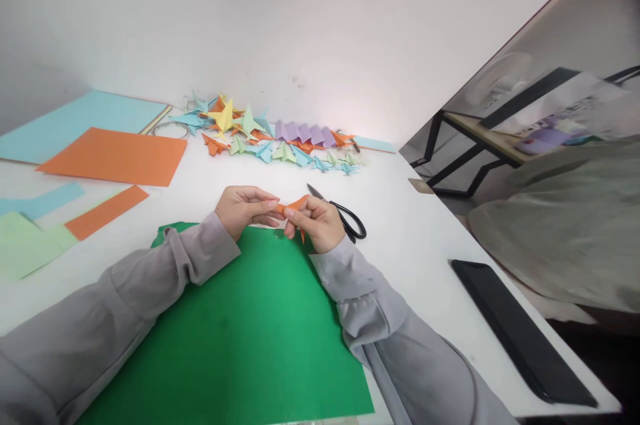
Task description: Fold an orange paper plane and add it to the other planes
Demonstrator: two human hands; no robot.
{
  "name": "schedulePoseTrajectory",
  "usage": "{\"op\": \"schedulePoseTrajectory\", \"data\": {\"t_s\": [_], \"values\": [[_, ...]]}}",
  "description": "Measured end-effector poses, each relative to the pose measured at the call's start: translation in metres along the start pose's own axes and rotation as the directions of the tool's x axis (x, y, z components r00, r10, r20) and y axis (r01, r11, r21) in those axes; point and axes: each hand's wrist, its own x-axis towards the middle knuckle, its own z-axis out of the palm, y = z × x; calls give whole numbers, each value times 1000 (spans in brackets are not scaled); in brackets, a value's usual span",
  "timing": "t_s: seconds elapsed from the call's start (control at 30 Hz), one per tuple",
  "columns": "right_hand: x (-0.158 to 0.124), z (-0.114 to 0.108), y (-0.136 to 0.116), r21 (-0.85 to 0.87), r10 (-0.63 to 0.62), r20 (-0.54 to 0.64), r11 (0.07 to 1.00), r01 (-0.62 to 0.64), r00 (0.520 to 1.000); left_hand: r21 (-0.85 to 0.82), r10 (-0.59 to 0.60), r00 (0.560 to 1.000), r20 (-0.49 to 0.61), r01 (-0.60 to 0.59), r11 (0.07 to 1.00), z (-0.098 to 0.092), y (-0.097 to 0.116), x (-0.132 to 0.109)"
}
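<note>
- The left hand [245, 210] pinches one end of a small folded orange paper [296, 204], thumb and fingertips pressed together on it.
- The right hand [317, 221] pinches the other end, fingers curled in and thumb on top; a thin point of the paper sticks down below this hand.
- The paper is held between the two hands, raised just above the far edge of a green sheet [250, 331]. The hands nearly touch each other.
- Both forearms are in grey sleeves and lie over the green sheet, which is flat on a white table [415, 238] right in front of the person.
- Black-handled scissors [345, 217] lie on the table just behind the right hand, their blades partly hidden by it.
- At the back of the table, against the wall, is a pile of folded paper shapes [250, 128] in yellow, blue, green and orange, with a purple pleated strip [305, 133] among them.
- To the left lie an orange sheet [115, 157] and, behind it, a blue sheet [85, 121]; a thin ring [170, 129] sits near the blue sheet's corner.
- Nearer on the left are an orange strip [106, 211], a blue strip [43, 200] and pale green paper [25, 245], all flat and well apart from the hands.
- A black flat slab [520, 331] lies along the right table edge.
- Past that edge, grey-green cloth and a black-framed table show, blurred.
</note>
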Motion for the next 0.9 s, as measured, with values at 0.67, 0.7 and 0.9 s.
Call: {"op": "schedulePoseTrajectory", "data": {"t_s": [0.67, 0.7, 0.9], "values": [[-1, 0, 9, -109, -155, -93, 983, 144, 984, -54, 119, 986, -113, -126, 991, -4, -5, 5], [0, 0, 9, -95, -153, -94, 985, 144, 984, -56, 121, 986, -110, -128, 990, -3, -5, 5], [3, -4, 4, 24, -63, -22, 998, 64, 998, -62, 103, 991, -79, -108, 992, -3, -1, 5]]}}
